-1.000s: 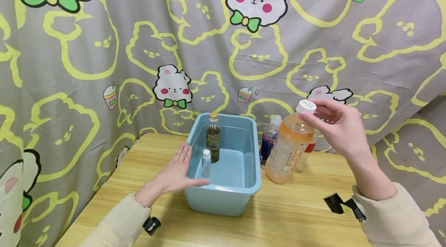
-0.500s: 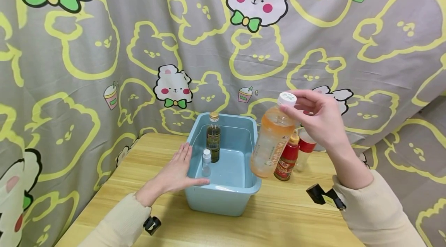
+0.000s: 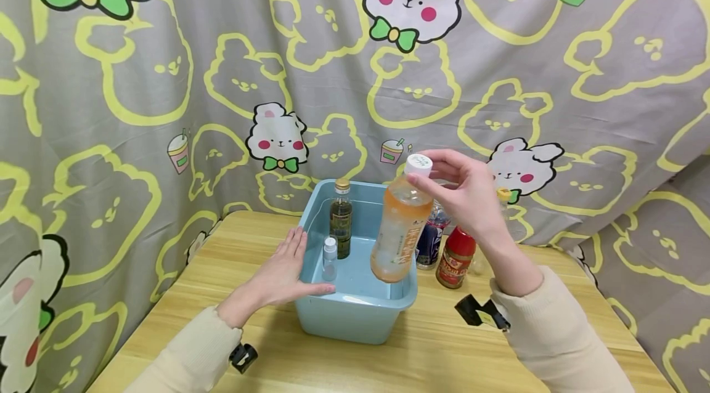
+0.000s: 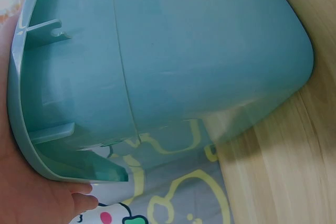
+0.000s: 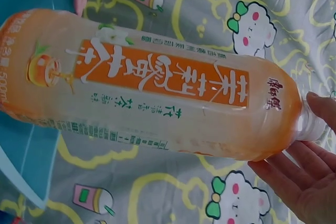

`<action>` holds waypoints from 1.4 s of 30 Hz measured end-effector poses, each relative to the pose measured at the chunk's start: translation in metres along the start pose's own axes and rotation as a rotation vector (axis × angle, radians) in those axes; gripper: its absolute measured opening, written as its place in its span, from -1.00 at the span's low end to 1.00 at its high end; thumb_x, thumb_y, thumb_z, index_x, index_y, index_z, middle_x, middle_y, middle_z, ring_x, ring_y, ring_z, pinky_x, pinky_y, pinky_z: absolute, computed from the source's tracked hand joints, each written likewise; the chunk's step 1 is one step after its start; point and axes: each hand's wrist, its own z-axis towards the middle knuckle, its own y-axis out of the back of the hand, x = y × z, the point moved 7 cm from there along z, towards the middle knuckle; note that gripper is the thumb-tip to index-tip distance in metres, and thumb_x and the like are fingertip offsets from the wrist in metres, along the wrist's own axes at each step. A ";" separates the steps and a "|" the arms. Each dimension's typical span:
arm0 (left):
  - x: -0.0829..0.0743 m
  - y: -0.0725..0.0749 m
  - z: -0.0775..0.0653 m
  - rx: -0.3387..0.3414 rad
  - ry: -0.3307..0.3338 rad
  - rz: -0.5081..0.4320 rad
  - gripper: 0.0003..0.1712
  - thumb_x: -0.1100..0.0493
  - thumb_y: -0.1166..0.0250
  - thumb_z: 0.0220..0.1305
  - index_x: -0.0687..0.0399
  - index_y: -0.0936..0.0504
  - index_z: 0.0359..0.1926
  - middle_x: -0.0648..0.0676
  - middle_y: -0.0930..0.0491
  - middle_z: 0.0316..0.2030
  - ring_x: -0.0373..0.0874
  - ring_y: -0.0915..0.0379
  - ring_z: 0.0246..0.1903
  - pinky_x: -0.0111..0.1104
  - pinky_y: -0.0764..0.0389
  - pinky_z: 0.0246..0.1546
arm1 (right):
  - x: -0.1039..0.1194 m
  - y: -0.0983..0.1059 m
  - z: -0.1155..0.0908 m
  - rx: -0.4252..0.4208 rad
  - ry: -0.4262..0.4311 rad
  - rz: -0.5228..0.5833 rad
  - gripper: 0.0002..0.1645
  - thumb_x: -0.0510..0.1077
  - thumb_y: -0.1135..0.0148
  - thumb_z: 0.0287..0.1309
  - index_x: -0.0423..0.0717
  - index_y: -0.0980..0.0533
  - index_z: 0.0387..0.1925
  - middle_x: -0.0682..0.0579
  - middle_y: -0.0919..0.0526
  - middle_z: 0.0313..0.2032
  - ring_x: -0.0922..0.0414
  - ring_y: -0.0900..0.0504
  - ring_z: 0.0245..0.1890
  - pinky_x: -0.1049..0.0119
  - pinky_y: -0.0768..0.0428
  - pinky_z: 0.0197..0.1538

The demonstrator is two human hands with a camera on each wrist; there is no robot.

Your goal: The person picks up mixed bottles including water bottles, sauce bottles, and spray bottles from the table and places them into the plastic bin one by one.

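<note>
My right hand (image 3: 463, 193) pinches an orange-tinted drink bottle (image 3: 400, 233) by its neck, just under the white cap. The bottle hangs slightly tilted over the right side of a blue plastic tub (image 3: 349, 322). In the right wrist view, its label (image 5: 165, 72) shows an orange panel with white characters. My left hand (image 3: 283, 267) rests on the tub's near left corner, fingers straight along the left rim and thumb on the front rim. Inside the tub stand a dark glass bottle (image 3: 341, 223) with a gold cap and a small clear bottle (image 3: 330, 260) with a white cap.
Right of the tub on the wooden table (image 3: 444, 344) stand a dark blue-labelled bottle (image 3: 429, 245) and a red sauce bottle (image 3: 456, 260). Other containers behind my right hand are mostly hidden. A patterned curtain (image 3: 333, 85) hangs behind the table.
My right hand has carried the drink bottle leftward, from beside the tub to above it, uncovering the red sauce bottle. The left hand has stayed on the rim.
</note>
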 end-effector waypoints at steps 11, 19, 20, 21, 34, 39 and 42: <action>0.000 0.001 -0.001 0.000 0.001 -0.011 0.38 -0.60 0.02 -0.21 0.45 0.09 0.29 0.36 0.21 0.30 0.14 0.40 0.29 -0.11 0.13 0.25 | -0.013 -0.032 -0.001 0.011 0.039 0.076 -0.66 -0.17 -0.35 -0.10 -0.17 -0.54 -0.20 -0.03 -0.65 -0.32 0.19 -0.62 -0.34 0.31 -0.57 -0.24; -0.001 0.001 -0.001 -0.002 -0.004 -0.012 0.37 -0.60 0.01 -0.20 0.46 0.08 0.28 0.37 0.20 0.30 0.16 0.38 0.29 -0.10 0.12 0.24 | -0.016 -0.055 -0.004 0.033 -0.004 0.084 -0.66 -0.21 -0.35 -0.11 -0.22 -0.54 -0.21 -0.09 -0.65 -0.30 0.10 -0.62 -0.29 0.23 -0.56 -0.20; -0.001 0.001 -0.001 -0.002 -0.003 -0.013 0.37 -0.59 0.00 -0.20 0.46 0.08 0.28 0.37 0.20 0.30 0.16 0.38 0.29 -0.10 0.12 0.24 | -0.014 -0.058 -0.005 0.035 -0.010 0.088 -0.66 -0.23 -0.35 -0.11 -0.24 -0.54 -0.21 -0.11 -0.65 -0.30 0.07 -0.62 -0.29 0.21 -0.56 -0.20; -0.001 0.001 -0.001 -0.001 -0.003 -0.013 0.37 -0.59 0.00 -0.20 0.46 0.08 0.28 0.37 0.20 0.30 0.16 0.38 0.29 -0.10 0.12 0.24 | -0.012 -0.060 -0.006 0.036 -0.011 0.091 -0.67 -0.25 -0.34 -0.11 -0.26 -0.54 -0.22 -0.13 -0.65 -0.31 0.05 -0.62 -0.29 0.19 -0.56 -0.19; 0.001 0.000 0.000 0.011 0.006 -0.023 0.38 -0.61 0.03 -0.21 0.47 0.09 0.28 0.37 0.22 0.30 0.15 0.42 0.29 -0.08 0.12 0.24 | -0.046 -0.101 -0.011 0.061 -0.009 0.159 -0.67 -0.16 -0.37 -0.13 -0.15 -0.55 -0.24 -0.02 -0.65 -0.35 0.18 -0.62 -0.32 0.27 -0.58 -0.24; 0.001 0.000 0.000 0.008 0.001 -0.018 0.38 -0.61 0.03 -0.20 0.47 0.09 0.28 0.37 0.21 0.30 0.14 0.42 0.29 -0.08 0.12 0.24 | -0.052 -0.115 -0.012 0.077 -0.037 0.169 -0.67 -0.14 -0.37 -0.12 -0.12 -0.55 -0.24 0.00 -0.66 -0.34 0.19 -0.62 -0.32 0.28 -0.58 -0.25; 0.001 0.000 0.001 0.008 0.000 -0.019 0.37 -0.60 0.03 -0.19 0.47 0.09 0.28 0.37 0.21 0.30 0.15 0.42 0.29 -0.08 0.12 0.24 | -0.054 -0.121 -0.013 0.078 -0.055 0.171 -0.67 -0.17 -0.37 -0.13 -0.16 -0.55 -0.24 -0.02 -0.66 -0.34 0.17 -0.62 -0.32 0.30 -0.58 -0.25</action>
